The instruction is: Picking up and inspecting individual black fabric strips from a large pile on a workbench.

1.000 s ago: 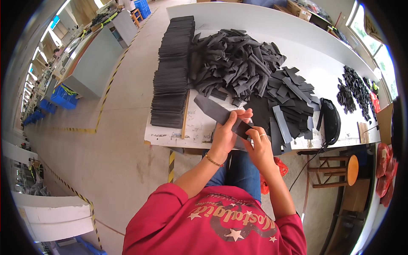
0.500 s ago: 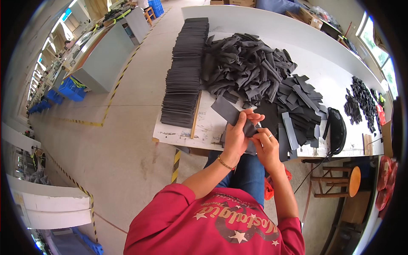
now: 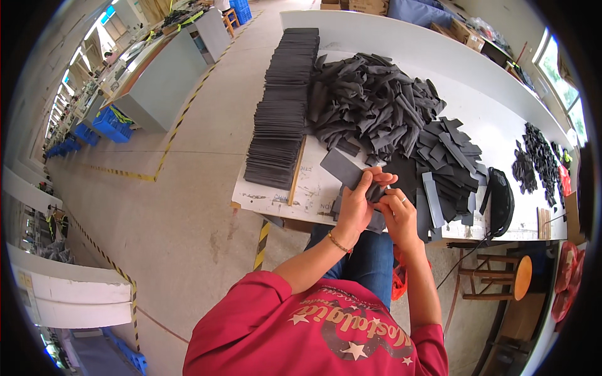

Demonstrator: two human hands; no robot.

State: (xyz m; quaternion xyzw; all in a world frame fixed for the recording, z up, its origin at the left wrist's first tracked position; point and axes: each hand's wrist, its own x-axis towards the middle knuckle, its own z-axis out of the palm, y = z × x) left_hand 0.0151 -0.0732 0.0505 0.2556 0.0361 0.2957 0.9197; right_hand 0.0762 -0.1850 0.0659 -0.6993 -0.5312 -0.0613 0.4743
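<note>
Above the front edge of the white table [image 3: 251, 196], my left hand [image 3: 357, 203] grips a flat strip of dark grey fabric [image 3: 342, 168], whose free end sticks out to the upper left. My right hand [image 3: 400, 216] pinches the strip's other end, its fingertips close to the left hand's. Part of the strip is hidden by my fingers. Behind my hands lies a large heap of dark fabric pieces [image 3: 376, 100]. Flat dark strips [image 3: 448, 156] are piled to the right, a lighter grey strip [image 3: 433, 197] among them.
A long, neat row of stacked dark pieces [image 3: 282, 106] runs along the table's left side, beside a wooden strip [image 3: 298, 172]. A black pouch-like object [image 3: 500, 200] lies to the right. A wooden stool [image 3: 522, 277] stands at the lower right. Blue crates [image 3: 113, 124] stand far left.
The view has shifted slightly, so the table sits a little lower and farther right. Both hands keep hold of the strip, and the fingers have moved a little at its right end.
</note>
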